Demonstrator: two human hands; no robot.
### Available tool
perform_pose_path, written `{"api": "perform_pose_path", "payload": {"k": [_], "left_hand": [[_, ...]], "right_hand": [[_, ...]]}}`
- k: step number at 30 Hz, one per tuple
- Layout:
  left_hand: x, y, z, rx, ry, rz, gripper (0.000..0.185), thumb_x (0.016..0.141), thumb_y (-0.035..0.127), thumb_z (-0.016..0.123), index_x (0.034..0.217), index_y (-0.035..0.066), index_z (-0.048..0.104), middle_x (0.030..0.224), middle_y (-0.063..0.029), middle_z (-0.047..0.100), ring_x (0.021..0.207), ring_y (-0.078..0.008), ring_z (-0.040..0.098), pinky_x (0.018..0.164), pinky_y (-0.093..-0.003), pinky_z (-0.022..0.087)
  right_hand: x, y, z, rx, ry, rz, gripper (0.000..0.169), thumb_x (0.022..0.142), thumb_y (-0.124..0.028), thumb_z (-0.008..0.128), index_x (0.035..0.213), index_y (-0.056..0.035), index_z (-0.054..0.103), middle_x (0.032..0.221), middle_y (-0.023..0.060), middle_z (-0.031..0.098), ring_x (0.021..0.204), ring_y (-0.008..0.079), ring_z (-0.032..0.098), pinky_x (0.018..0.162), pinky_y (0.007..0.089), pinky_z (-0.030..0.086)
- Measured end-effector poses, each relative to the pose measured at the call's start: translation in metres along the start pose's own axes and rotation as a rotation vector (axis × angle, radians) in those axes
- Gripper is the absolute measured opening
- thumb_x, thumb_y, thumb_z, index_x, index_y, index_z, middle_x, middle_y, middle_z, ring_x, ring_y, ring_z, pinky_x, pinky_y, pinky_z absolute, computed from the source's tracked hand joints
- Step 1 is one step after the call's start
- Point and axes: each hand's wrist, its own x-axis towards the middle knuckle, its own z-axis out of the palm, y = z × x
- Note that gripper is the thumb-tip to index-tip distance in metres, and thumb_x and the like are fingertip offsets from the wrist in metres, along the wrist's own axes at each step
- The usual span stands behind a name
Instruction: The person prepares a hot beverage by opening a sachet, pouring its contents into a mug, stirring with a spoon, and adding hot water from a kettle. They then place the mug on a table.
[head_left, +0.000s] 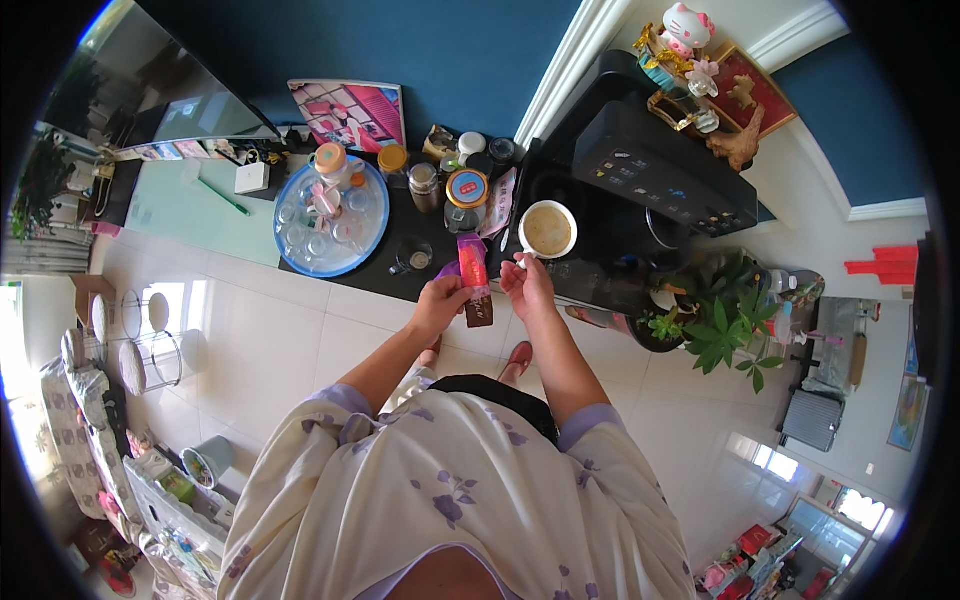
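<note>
My left hand (441, 301) pinches a red and purple packet (473, 266), whose glossy wrapper bears writing. Below the packet a dark brown piece (480, 313) with pale lettering sticks out; whether it is part of the same packet is unclear. My right hand (529, 287), palm turned up, has its fingertips closed at the handle of a white mug (549, 229). Light brown, slightly foamy liquid (547, 230) fills much of the mug. A glass jar (465, 217) with a gold-rimmed lid stands just beyond the packet. Left of it is a clear glass mug (412, 256).
A blue-rimmed round tray (379, 244) holds several glass cups and a peach-lidded bottle (331, 159). A metal flask (424, 187) and more jars line the wall. A black drinks dispenser (664, 169) stands right, potted plants (716, 330) beside it. Stools (142, 337) stand left.
</note>
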Motion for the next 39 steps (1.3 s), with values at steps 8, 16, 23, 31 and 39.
{"api": "perform_pose_path", "payload": {"k": [8,16,23,31,39], "left_hand": [[0.01,0.002,-0.017,0.037,-0.003,0.033,0.015,0.086,0.011,0.058,0.075,0.002,0.056,0.061,0.0022,0.047,0.055,-0.0057,0.04,0.05,-0.0222,0.033],[0.014,-0.004,-0.015,-0.018,0.008,0.01,0.015,0.087,0.011,0.056,0.075,0.003,0.055,0.064,0.0033,0.048,0.057,-0.0049,0.04,0.051,-0.0211,0.033],[0.006,-0.006,-0.004,0.0,0.095,0.006,0.014,0.088,0.012,0.056,0.078,0.003,0.056,0.066,0.0026,0.049,0.057,-0.0053,0.041,0.052,-0.0207,0.034],[0.001,-0.009,0.012,-0.002,0.215,0.03,0.013,0.087,0.011,0.056,0.078,0.002,0.057,0.066,0.0019,0.051,0.058,-0.0056,0.042,0.052,-0.0217,0.035],[-0.012,-0.004,0.019,-0.051,0.338,0.048,0.011,0.087,0.012,0.057,0.081,0.003,0.058,0.066,0.002,0.051,0.058,-0.0058,0.042,0.052,-0.0218,0.034]], "right_hand": [[0.003,0.009,0.001,-0.057,0.082,-0.12,0.024,0.095,-0.034,0.044,0.086,-0.0117,0.047,0.068,0.0051,0.056,0.056,0.0129,0.053,0.052,0.0263,0.045],[0.008,0.01,-0.023,-0.187,0.072,-0.196,0.024,0.094,-0.031,0.045,0.083,-0.0105,0.049,0.068,0.0068,0.057,0.052,0.0116,0.051,0.047,0.0257,0.042],[0.001,-0.006,-0.033,-0.335,0.04,-0.241,0.027,0.094,-0.033,0.046,0.078,-0.0119,0.05,0.063,-0.0004,0.05,0.05,0.0058,0.044,0.044,0.0201,0.035],[0.001,-0.026,-0.041,-0.507,-0.085,-0.253,0.03,0.094,-0.034,0.047,0.074,-0.0118,0.05,0.062,-0.0018,0.048,0.052,0.0051,0.041,0.046,0.0205,0.033],[-0.006,-0.039,-0.025,-0.693,-0.253,-0.255,0.032,0.094,-0.034,0.047,0.071,-0.0126,0.05,0.062,-0.0037,0.046,0.053,0.0041,0.039,0.047,0.0188,0.031]]}}
